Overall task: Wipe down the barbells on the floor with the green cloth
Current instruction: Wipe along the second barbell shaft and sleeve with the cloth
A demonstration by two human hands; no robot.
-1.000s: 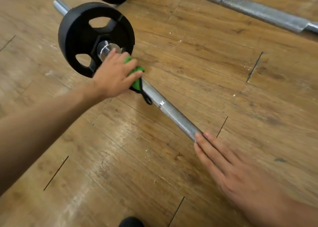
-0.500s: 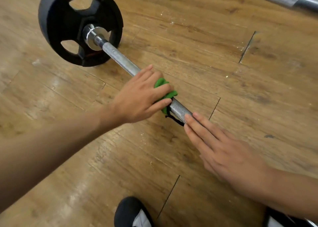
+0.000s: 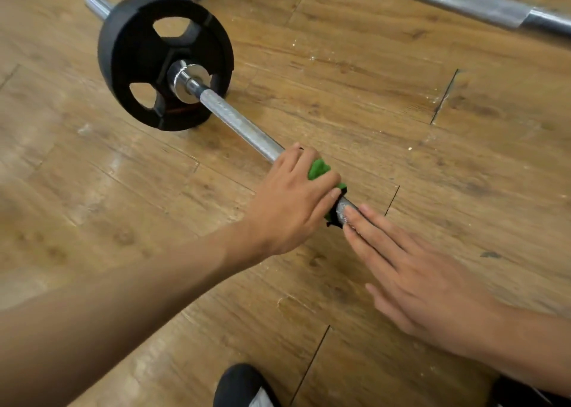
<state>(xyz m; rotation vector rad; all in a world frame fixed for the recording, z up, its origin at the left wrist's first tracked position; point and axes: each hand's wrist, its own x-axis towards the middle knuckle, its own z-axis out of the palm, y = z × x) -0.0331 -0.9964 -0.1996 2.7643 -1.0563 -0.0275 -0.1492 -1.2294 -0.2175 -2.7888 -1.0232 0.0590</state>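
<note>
Down on the wooden floor [image 3: 370, 82], the barbell [image 3: 241, 125] lies slantwise, its black plate [image 3: 136, 45] toward the far left corner. Left hand [image 3: 287, 206] curls its fingers around the green cloth [image 3: 318, 168], clamping it on the shaft; right hand [image 3: 432, 289] lies flat, fingers straight, fingertips resting on the shaft just beside the cloth

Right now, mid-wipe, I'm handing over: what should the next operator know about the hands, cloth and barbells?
Left hand grips the green cloth around the near barbell.
Right hand lies flat on it, right beside the cloth.
Done: the cloth has run from the black plate to here.
Left: the bar under and past the right hand, then the second barbell at top right.
</note>
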